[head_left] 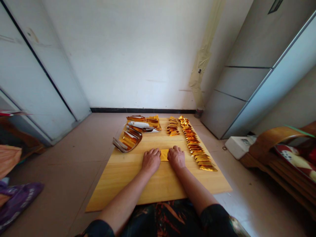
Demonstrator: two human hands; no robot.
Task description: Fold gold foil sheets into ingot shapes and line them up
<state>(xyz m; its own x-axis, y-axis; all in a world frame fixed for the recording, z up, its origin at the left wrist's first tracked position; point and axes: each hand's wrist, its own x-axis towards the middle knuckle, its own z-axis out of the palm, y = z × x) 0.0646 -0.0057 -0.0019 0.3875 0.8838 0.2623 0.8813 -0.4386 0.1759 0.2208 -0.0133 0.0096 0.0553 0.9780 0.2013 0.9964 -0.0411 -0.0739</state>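
Observation:
My left hand point(151, 160) and my right hand point(176, 157) rest knuckles-up on a yellow-gold paper sheet point(164, 155), which shows between them and runs under both hands. My fingers hide its ends. They sit near the middle of a light wooden board point(158, 184). To the right lies a long row of folded gold foil pieces point(195, 148), with a shorter row point(172, 126) beside it. Behind my left hand are piled gold and silver foil strips point(144, 123), and a curved stack of folded foil point(128, 140) lies at the board's left edge.
The board lies on a tiled floor point(61, 158) before a white wall point(123, 56). A tall grey cabinet point(237, 89) stands at the right, with a white box point(239, 146) and a wooden chair with a patterned cushion point(283, 154) near it. A purple bag point(19, 204) lies at the left.

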